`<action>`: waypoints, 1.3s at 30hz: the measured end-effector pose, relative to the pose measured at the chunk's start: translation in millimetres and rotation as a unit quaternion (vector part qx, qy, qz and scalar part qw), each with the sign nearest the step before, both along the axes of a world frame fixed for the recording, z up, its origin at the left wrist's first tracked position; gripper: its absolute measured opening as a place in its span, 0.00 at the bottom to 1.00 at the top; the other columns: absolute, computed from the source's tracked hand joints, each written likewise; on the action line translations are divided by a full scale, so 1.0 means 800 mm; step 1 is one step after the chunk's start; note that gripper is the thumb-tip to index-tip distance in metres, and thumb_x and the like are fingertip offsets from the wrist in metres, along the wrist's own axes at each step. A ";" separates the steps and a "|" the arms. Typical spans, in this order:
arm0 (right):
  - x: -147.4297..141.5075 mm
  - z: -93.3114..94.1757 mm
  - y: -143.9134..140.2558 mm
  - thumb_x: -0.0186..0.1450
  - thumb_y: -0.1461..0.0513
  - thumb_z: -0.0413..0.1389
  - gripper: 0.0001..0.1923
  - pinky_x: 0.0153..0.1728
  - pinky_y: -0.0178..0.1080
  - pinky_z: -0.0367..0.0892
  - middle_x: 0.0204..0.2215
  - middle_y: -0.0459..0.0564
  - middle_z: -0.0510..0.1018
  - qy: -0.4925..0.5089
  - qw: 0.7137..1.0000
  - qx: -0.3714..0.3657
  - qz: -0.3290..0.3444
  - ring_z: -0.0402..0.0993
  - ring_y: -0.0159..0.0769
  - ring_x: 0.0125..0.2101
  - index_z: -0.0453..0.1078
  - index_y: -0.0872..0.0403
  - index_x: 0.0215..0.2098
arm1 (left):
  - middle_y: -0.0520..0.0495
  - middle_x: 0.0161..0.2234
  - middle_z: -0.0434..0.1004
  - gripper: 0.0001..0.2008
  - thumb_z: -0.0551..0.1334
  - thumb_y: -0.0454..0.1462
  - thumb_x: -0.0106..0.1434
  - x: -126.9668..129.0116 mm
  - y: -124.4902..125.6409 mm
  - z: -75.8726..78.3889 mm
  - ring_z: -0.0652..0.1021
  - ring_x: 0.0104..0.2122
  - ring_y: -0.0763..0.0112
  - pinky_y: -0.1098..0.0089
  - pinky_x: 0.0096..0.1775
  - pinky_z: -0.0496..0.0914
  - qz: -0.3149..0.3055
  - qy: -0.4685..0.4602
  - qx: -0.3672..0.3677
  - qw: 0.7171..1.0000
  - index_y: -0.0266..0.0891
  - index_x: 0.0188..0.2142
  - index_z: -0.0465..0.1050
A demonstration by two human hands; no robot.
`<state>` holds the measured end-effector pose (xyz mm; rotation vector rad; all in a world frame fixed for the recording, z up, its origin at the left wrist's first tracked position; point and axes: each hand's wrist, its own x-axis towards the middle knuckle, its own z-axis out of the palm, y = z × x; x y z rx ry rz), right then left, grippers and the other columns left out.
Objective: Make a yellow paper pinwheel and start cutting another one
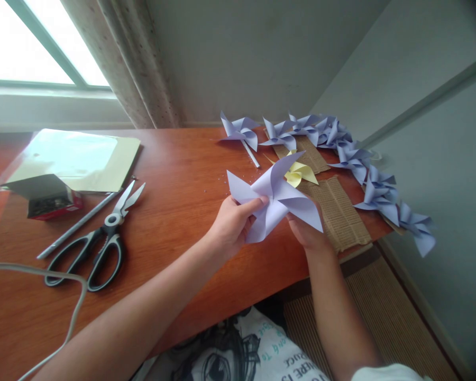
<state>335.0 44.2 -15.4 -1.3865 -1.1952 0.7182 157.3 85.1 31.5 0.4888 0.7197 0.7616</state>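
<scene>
A lavender paper pinwheel (pixel 278 197) is held above the wooden desk (pixel 174 211), between both hands. My left hand (pixel 232 225) grips its left side, thumb pressed across the folded centre. My right hand (pixel 307 230) holds it from underneath on the right, mostly hidden by a paper blade. Behind it lies a yellow paper pinwheel (pixel 299 172) on a strip of corrugated cardboard (pixel 341 211).
Several finished lavender pinwheels (pixel 357 159) line the desk's back and right edge, one with a white stick (pixel 250 152). Black-handled scissors (pixel 103 238), a grey pencil (pixel 77 225), a small box (pixel 49 198), pale yellow paper sheets (pixel 79 159) and a white cable (pixel 63 280) lie left.
</scene>
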 end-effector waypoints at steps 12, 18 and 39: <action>0.008 0.063 -0.033 0.58 0.58 0.69 0.07 0.25 0.35 0.66 0.27 0.45 0.79 0.068 0.991 0.018 -0.110 0.71 0.31 0.25 0.80 0.49 0.34 | 0.41 0.40 0.84 0.15 0.73 0.41 0.53 0.000 0.007 -0.030 0.81 0.38 0.59 0.67 0.39 0.73 0.122 0.166 0.145 0.968 0.34 0.38 0.79; -0.061 0.078 -0.016 0.66 0.63 0.60 0.04 0.32 0.38 0.71 0.32 0.47 0.80 -0.225 0.973 0.035 -0.048 0.75 0.35 0.30 0.78 0.50 0.36 | 0.45 0.34 0.83 0.13 0.73 0.40 0.52 0.003 0.006 -0.029 0.80 0.34 0.63 0.69 0.37 0.72 0.144 0.194 0.172 0.955 0.34 0.34 0.79; -0.065 0.065 -0.011 0.69 0.64 0.59 0.05 0.35 0.40 0.70 0.33 0.51 0.81 -0.350 0.933 0.038 -0.077 0.77 0.39 0.34 0.78 0.51 0.38 | 0.46 0.35 0.85 0.10 0.73 0.39 0.52 0.003 0.002 -0.030 0.81 0.36 0.62 0.69 0.38 0.73 0.130 0.192 0.208 0.950 0.36 0.33 0.81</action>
